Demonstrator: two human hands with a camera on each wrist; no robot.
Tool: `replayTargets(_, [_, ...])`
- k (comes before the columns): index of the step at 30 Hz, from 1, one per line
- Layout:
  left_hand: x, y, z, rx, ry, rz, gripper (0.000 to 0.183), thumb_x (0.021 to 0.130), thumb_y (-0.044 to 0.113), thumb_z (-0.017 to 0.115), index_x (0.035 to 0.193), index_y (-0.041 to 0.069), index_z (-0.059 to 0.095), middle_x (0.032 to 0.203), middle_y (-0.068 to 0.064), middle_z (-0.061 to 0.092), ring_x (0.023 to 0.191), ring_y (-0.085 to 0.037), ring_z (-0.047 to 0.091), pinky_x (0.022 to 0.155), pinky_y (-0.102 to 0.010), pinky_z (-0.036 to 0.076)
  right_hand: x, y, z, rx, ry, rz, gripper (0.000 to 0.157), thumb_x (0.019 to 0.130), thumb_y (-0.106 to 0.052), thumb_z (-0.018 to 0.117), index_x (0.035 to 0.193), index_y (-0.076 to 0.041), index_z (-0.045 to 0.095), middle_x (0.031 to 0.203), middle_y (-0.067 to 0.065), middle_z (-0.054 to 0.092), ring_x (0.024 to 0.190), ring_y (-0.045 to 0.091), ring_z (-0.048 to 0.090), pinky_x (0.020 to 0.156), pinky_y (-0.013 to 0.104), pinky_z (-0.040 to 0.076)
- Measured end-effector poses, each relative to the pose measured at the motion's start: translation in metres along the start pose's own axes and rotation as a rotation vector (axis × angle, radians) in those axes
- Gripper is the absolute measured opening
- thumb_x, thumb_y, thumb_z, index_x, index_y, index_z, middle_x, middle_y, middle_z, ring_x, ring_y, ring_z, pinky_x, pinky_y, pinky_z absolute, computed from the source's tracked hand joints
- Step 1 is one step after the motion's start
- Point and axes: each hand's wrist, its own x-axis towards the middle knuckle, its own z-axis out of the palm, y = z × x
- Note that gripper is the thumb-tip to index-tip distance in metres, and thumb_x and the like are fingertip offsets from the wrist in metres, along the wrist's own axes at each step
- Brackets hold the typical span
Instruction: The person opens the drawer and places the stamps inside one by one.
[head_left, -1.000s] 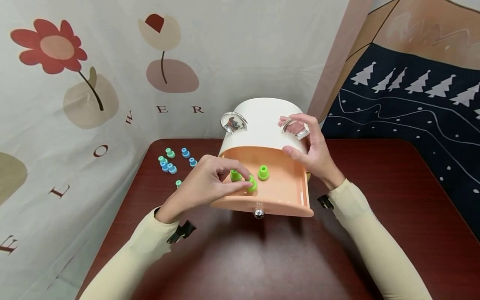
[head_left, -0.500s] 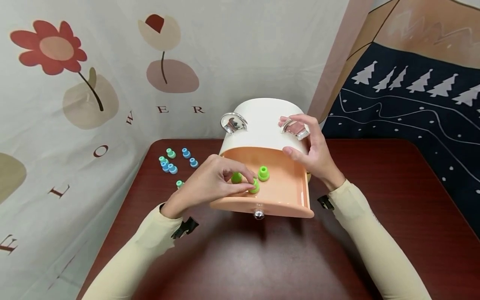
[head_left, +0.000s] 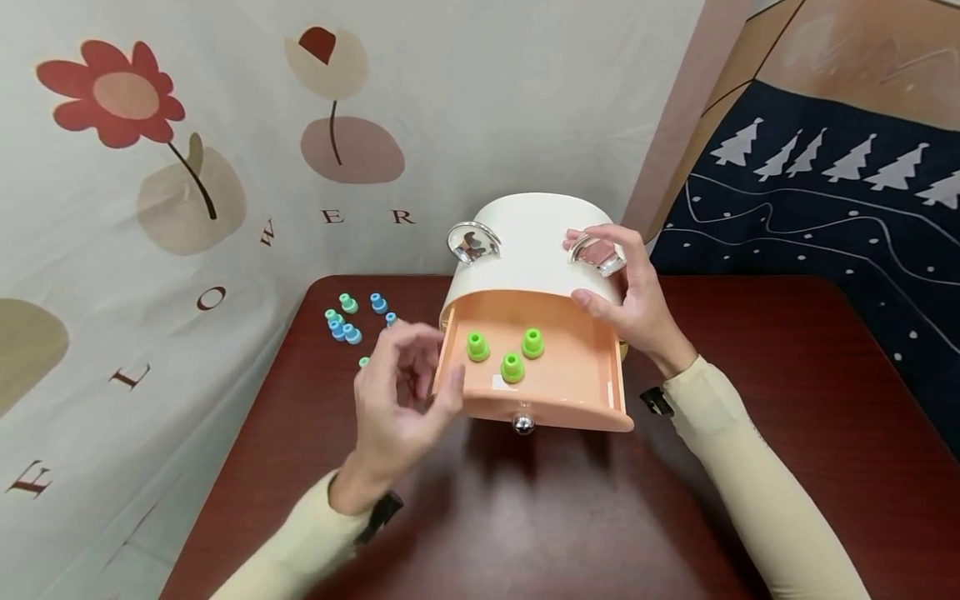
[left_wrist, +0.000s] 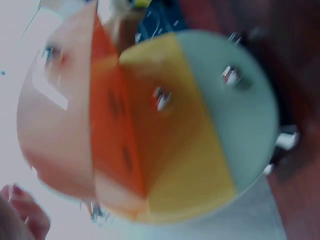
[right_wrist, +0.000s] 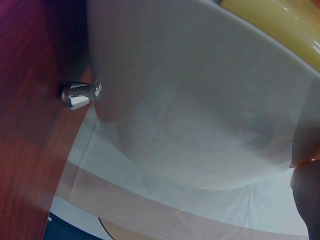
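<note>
Three bright-green stepped plastic pieces (head_left: 512, 367) stand upright in the pulled-out orange drawer (head_left: 573, 375) of a rounded white drawer cabinet (head_left: 528, 250). My left hand (head_left: 401, 408) hovers at the drawer's left side, thumb and fingers apart and holding nothing. My right hand (head_left: 637, 304) grips the cabinet's upper right around its silver ear (head_left: 600, 254), the thumb near the front edge. The left wrist view, blurred, has the orange drawer jutting out above the yellow drawer (left_wrist: 185, 175) and the green drawer (left_wrist: 240, 120). The cabinet's pale side wall (right_wrist: 190, 110) fills the right wrist view.
Several blue and mint pieces (head_left: 351, 333) stand on the dark red table (head_left: 750, 375) at the back left. A silver ear (head_left: 474, 243) tops the cabinet's left, and a silver knob (head_left: 523, 424) sticks out of the drawer front. A printed curtain (head_left: 450, 100) hangs behind.
My left hand has let go of the front green piece in the drawer and drawn back to the left, fingers spreading. My right hand stays on the cabinet.
</note>
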Motion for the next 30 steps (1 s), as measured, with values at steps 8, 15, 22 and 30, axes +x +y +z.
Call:
replayTargets(8, [-0.049, 0.016, 0.028, -0.066, 0.123, 0.163, 0.03, 0.102, 0.014, 0.075, 0.095, -0.012, 0.062, 0.074, -0.01, 0.065, 0.046, -0.005, 0.04, 0.043, -0.01, 0.029, -0.006, 0.002, -0.002, 0.031, 0.006, 0.011, 0.069, 0.097, -0.025, 0.079, 0.148, 0.004, 0.044, 0.138, 0.018, 0.065, 0.142, 0.036, 0.058, 0.12, 0.043, 0.042])
replayTargets(15, [-0.068, 0.022, 0.049, -0.085, 0.021, 0.052, 0.025, 0.102, 0.014, 0.08, 0.109, -0.007, 0.069, 0.086, -0.011, 0.078, 0.054, -0.006, 0.062, 0.05, -0.013, 0.047, -0.008, 0.0, -0.007, 0.0, -0.005, 0.015, 0.065, 0.095, -0.015, 0.077, 0.149, 0.003, 0.046, 0.148, 0.019, 0.063, 0.141, 0.036, 0.058, 0.118, 0.039, 0.043])
replayTargets(22, [-0.075, 0.018, 0.062, -0.102, 0.028, 0.029, 0.024, 0.1, 0.01, 0.081, 0.11, -0.007, 0.069, 0.089, -0.012, 0.075, 0.062, -0.013, 0.072, 0.053, -0.016, 0.054, -0.003, 0.001, -0.008, -0.065, -0.039, -0.037, 0.046, 0.092, -0.013, 0.072, 0.136, 0.003, 0.069, 0.143, 0.02, 0.067, 0.143, 0.034, 0.055, 0.12, 0.042, 0.036])
replayTargets(30, [-0.071, 0.013, 0.062, -0.131, 0.053, 0.021, 0.021, 0.1, 0.007, 0.081, 0.111, -0.007, 0.069, 0.091, -0.013, 0.076, 0.068, -0.017, 0.074, 0.056, -0.019, 0.056, -0.003, -0.001, -0.006, -0.082, -0.078, -0.046, 0.035, 0.102, -0.017, 0.061, 0.126, 0.002, 0.077, 0.144, 0.018, 0.066, 0.143, 0.035, 0.053, 0.122, 0.046, 0.035])
